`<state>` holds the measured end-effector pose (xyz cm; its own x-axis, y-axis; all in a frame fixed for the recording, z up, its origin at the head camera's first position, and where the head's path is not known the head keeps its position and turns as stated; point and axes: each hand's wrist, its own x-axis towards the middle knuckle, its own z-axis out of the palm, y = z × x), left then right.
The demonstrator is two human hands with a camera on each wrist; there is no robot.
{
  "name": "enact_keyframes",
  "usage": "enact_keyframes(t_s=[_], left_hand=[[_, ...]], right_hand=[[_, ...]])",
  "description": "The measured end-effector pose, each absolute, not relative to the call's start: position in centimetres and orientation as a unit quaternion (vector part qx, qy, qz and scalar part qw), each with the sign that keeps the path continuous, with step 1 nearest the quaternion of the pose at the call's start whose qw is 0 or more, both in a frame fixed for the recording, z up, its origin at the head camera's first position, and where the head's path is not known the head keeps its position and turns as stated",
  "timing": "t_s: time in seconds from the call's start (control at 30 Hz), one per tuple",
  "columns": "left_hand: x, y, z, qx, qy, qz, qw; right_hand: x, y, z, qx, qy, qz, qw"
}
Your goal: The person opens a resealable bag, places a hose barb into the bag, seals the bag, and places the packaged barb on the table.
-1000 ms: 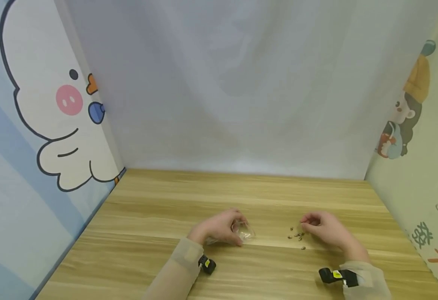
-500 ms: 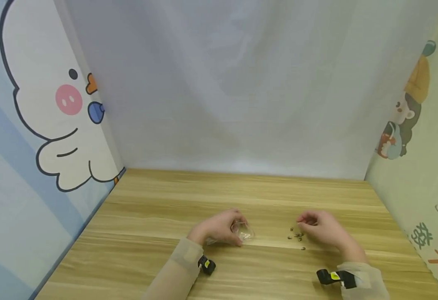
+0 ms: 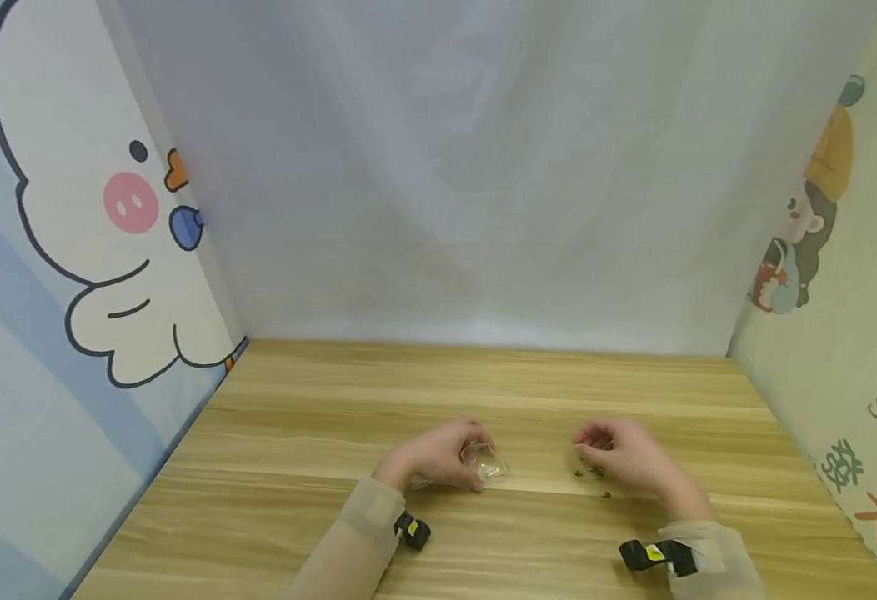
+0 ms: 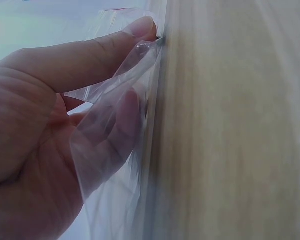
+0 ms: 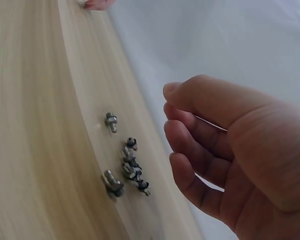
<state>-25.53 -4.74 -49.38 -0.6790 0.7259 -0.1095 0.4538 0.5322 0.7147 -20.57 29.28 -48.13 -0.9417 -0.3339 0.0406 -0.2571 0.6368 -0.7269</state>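
My left hand (image 3: pixel 442 454) holds a clear plastic zip bag (image 3: pixel 487 462) low over the table, its mouth spread towards the right. In the left wrist view, the bag (image 4: pixel 110 130) runs between thumb and fingers, with a thin red line at its top edge. My right hand (image 3: pixel 618 454) is just above several small metal screws (image 3: pixel 594 472), partly covering them in the head view. The right wrist view shows the screws (image 5: pixel 131 165) loosely scattered. There, the right thumb tip (image 5: pixel 174 90) meets the index finger; I cannot tell whether something is pinched between them.
The wood-grain table (image 3: pixel 483 542) reaches back to a pale curtain (image 3: pixel 453 183). A cartoon-printed panel (image 3: pixel 56 183) borders the left side, and a printed yellow-green panel (image 3: pixel 844 333) the right. Each wrist wears a small black camera (image 3: pixel 412 530).
My right hand has moved left, from the right side of the screws to above them, towards the bag. The left hand and bag have stayed in place. The head view has shifted slightly.
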Motion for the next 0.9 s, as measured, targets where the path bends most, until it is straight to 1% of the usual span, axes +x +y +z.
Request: enact_keyframes(t_s=[0.33,0.9], left_hand=[[-25.4,-5.1,-49.7,0.343,0.854,0.34,0.195],[-25.5,-5.0,-49.4,0.343,0.848,0.349,0.205]], right_hand=[[-20.7,27.3,-48.6,-0.188,0.889,-0.413,0.066],[-20.3,23.2,-49.0,-0.223,0.887,-0.401,0.048]])
